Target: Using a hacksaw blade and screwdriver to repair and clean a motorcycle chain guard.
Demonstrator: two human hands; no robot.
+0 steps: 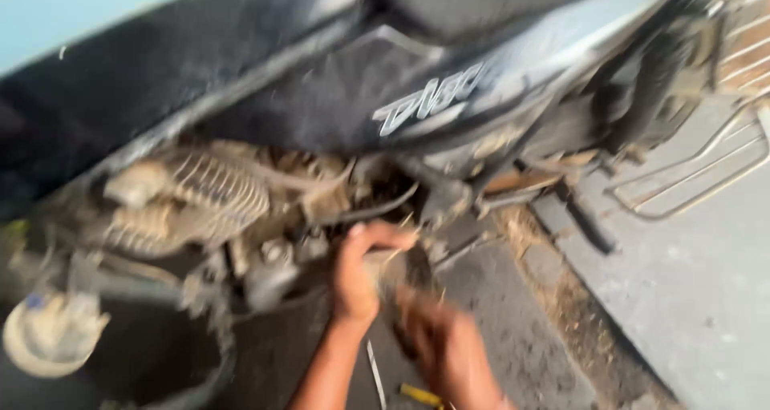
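Motorcycle parts fill the head view, and the picture is blurred by motion. The left hand (361, 270) reaches up under the black side panel (385, 89) of the motorcycle (241, 73); its fingers curl around a small part just below the engine (200, 193), but the blur hides what this part is, so I cannot tell if the hand really clamps it. The right hand (445, 342) is lower and a little to the right, close to the left hand but not touching it. It is very smeared, and I cannot tell whether it is open or closed, or whether it holds something.

The engine has dusty cooling fins and sits left of the hands, with a dark hose (377, 210) running across above the left hand. A footrest bar (585, 218) sticks out to the right of the hands. On the ground (513, 314) near the right wrist lies a tool with a yellow handle (419, 394). A pale round object (52, 334) sits at the far left. A metal wire rack (698, 169) shows at the right edge.
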